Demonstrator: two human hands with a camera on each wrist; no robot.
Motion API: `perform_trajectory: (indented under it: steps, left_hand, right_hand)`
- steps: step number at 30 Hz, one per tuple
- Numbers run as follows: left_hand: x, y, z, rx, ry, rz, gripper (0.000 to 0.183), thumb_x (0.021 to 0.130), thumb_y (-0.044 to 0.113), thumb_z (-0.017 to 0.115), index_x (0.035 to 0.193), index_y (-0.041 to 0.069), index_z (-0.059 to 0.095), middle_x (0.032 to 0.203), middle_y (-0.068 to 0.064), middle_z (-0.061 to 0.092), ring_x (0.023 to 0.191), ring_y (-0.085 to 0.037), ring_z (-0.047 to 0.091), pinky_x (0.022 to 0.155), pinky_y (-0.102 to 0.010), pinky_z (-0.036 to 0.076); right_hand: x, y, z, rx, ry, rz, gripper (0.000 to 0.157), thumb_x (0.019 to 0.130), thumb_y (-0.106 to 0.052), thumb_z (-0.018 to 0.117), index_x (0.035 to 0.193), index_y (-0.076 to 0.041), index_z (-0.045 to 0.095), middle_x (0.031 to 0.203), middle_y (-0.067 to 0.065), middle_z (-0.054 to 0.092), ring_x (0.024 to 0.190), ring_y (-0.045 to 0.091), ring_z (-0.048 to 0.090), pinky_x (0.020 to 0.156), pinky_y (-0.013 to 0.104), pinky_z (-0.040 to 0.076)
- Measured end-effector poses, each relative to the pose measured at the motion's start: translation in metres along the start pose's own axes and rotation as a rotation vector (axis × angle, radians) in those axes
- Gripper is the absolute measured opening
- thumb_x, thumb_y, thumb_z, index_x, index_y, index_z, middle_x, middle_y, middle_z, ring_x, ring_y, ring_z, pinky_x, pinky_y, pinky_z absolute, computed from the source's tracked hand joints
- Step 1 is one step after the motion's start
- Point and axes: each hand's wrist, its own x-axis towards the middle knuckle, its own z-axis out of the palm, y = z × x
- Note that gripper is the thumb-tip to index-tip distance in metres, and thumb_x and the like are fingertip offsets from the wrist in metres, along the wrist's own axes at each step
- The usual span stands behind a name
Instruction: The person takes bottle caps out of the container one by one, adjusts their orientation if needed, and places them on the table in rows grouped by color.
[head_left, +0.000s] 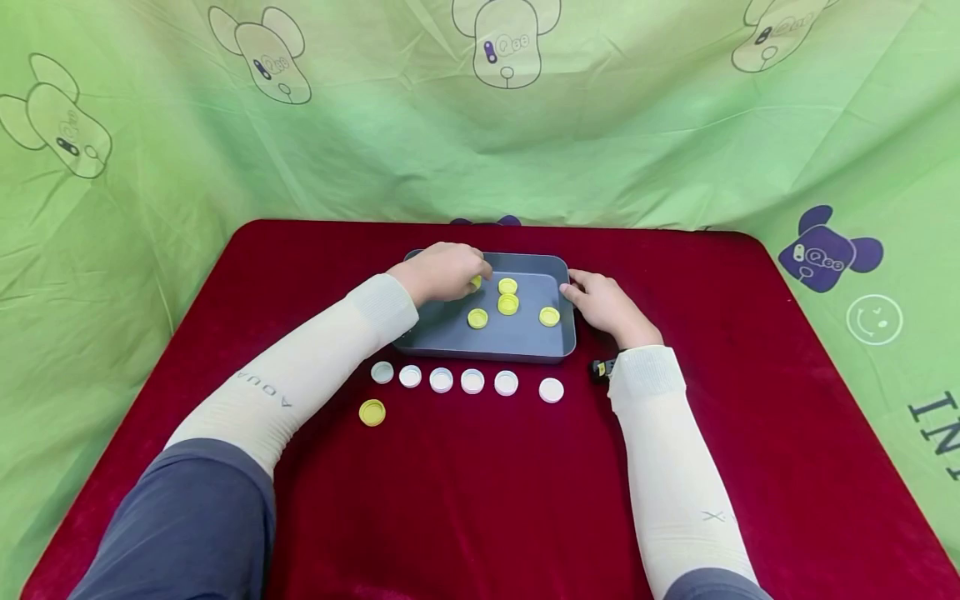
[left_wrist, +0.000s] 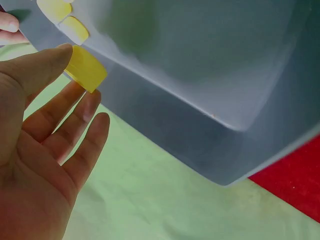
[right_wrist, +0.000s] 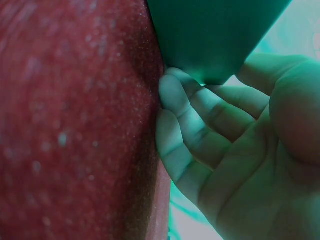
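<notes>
- Nearest my head camera, a navy sleeve (head_left: 202,504) leads to the left hand (head_left: 444,272), thumb and fingers pinching a yellow cap (left_wrist: 89,70) over the gray tray (head_left: 487,354).
- Four more yellow caps (head_left: 507,305) lie in it, right of that grip or just toward my camera.
- Beyond them along the tray's long axis, I see the right hand (head_left: 609,308) clasping the right end.

The left sleeve (head_left: 300,375) bears lettering that appears to read "AQUA"; the right sleeve (head_left: 678,450) shows an "X". On the green backdrop (head_left: 375,158), the bear-head prints (head_left: 507,62) carry a mark ending in "ee", first letter unclear. At right: a smiley sign (head_left: 874,320) and large lettering (head_left: 936,421), "IN", cut off.
</notes>
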Motion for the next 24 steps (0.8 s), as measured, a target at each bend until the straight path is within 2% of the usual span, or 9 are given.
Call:
perform_trajectory:
  steps: [7,15,24]
  left_hand:
    - [-0.007,0.005,-0.003,0.01,0.009,0.025,0.029,0.091,0.012,0.067,0.119,0.015,0.07,0.107,-0.003,0.065,0.097,-0.019,0.06,0.082,-0.041,0.051]
    - [-0.021,0.011,-0.006,0.025,0.051,0.058,0.026,0.09,0.009,0.066,0.115,0.016,0.072,0.097,-0.001,0.064,0.091,-0.018,0.06,0.072,-0.04,0.052]
    - [-0.028,0.016,-0.009,0.05,0.086,0.106,0.024,0.089,0.009,0.068,0.112,0.014,0.073,0.098,-0.003,0.065,0.091,-0.017,0.06,0.074,-0.036,0.053]
  right_hand:
    - [0.001,0.0,0.0,-0.004,-0.006,-0.005,0.056,0.103,-0.03,0.046,0.149,0.0,0.035,0.147,0.02,0.041,0.135,0.035,0.037,0.109,0.052,0.029]
    - [0.001,-0.001,0.001,0.014,-0.015,0.005,0.056,0.103,-0.031,0.046,0.15,-0.002,0.034,0.148,0.018,0.04,0.135,0.033,0.037,0.109,0.051,0.029]
    - [0.001,0.0,-0.001,-0.005,-0.005,-0.003,0.056,0.103,-0.03,0.046,0.149,0.0,0.034,0.147,0.02,0.04,0.136,0.036,0.035,0.109,0.052,0.028]
